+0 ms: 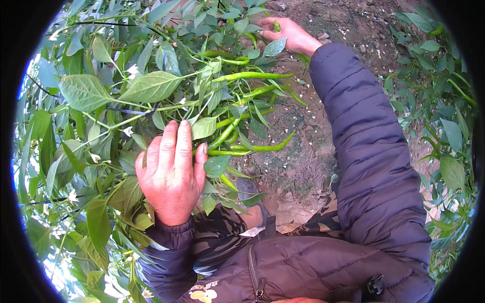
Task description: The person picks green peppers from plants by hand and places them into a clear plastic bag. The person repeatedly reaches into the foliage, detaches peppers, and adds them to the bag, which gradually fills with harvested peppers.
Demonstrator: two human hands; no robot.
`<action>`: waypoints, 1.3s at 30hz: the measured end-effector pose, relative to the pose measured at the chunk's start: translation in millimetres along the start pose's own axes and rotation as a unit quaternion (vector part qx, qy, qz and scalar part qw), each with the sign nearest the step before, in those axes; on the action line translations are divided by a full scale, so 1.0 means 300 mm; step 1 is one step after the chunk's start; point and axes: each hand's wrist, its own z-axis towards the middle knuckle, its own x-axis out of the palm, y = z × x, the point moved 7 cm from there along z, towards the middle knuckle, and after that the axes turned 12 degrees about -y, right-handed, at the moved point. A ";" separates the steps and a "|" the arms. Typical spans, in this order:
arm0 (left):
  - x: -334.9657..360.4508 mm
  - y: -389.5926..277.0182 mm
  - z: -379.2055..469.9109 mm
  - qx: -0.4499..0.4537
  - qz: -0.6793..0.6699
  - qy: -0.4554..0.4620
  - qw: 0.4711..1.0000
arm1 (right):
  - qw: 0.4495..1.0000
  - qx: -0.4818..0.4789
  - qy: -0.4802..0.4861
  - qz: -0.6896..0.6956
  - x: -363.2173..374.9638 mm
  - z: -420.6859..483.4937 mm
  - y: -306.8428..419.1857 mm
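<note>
My left hand (172,170) lies back up against the foliage of a chili pepper plant (151,85), its fingertips by a stem; whether it grips anything under the palm is hidden. Just right of its thumb hang several long green chili peppers (265,147). My right hand (290,36) reaches out at the top, partly behind leaves, with fingers curled around a green chili pepper (277,26); its fingertips are partly hidden. Between the two hands, more green peppers (252,75) stick out from the plant over the soil.
Bare soil (299,151) strewn with small white petals runs between two plant rows. Another row of pepper plants (451,132) stands at the right. Dark strings (129,111) cross the left foliage. A shoe (248,191) shows below the leaves.
</note>
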 end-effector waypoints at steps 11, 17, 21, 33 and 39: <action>0.004 0.005 -0.016 0.011 0.006 -0.020 1.000 | 0.972 -0.159 -0.054 -0.165 -0.010 -0.010 0.222; -0.005 0.011 -0.011 0.002 -0.011 -0.029 1.000 | 0.895 -0.271 -0.247 -0.252 -0.266 -0.039 0.419; -0.023 0.019 0.004 -0.034 -0.079 -0.044 0.995 | 0.988 -0.067 0.004 -0.138 -0.306 -0.178 0.674; -0.050 0.095 -0.015 -0.140 -0.347 -0.021 0.927 | 0.912 0.038 -0.039 0.407 0.262 -0.444 1.022; -0.057 0.130 -0.016 -0.199 -0.415 0.013 0.888 | 0.894 -0.023 -0.094 0.437 0.297 -0.454 1.019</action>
